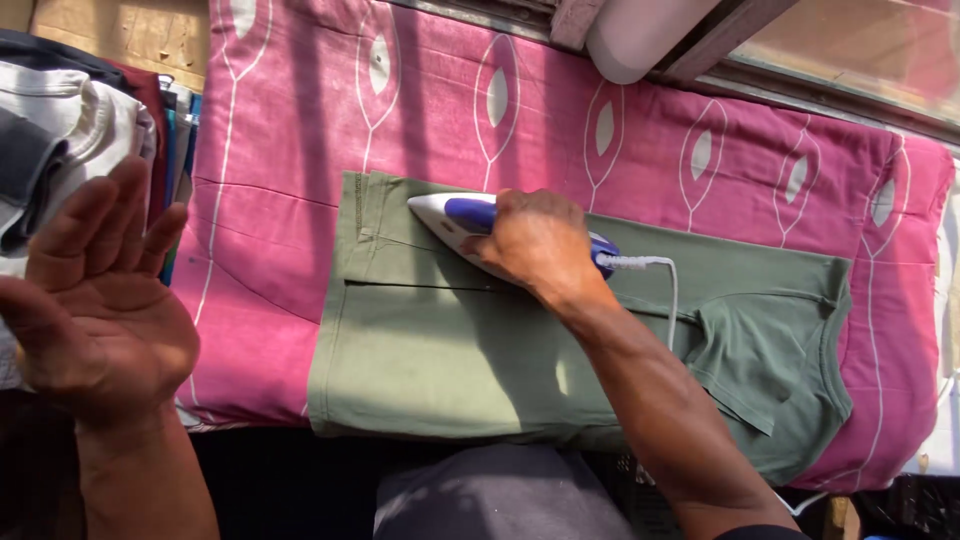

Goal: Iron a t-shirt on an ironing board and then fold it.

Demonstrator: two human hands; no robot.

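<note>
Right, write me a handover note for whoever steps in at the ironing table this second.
Right hand: closed around the handle of the white and blue electric iron, which sits flat on the folded olive-green cotton T-shirt, tip toward the hem end.
Left hand: open, palm up, raised off the table and holding nothing, near the stack of folded clothes.
The shirt lies on the pink patterned cloth that covers the table; the iron's white cord trails across the shirt.
Done: shirt folded and laid flat.
Left: creases still show near the sleeve and collar end.
</note>
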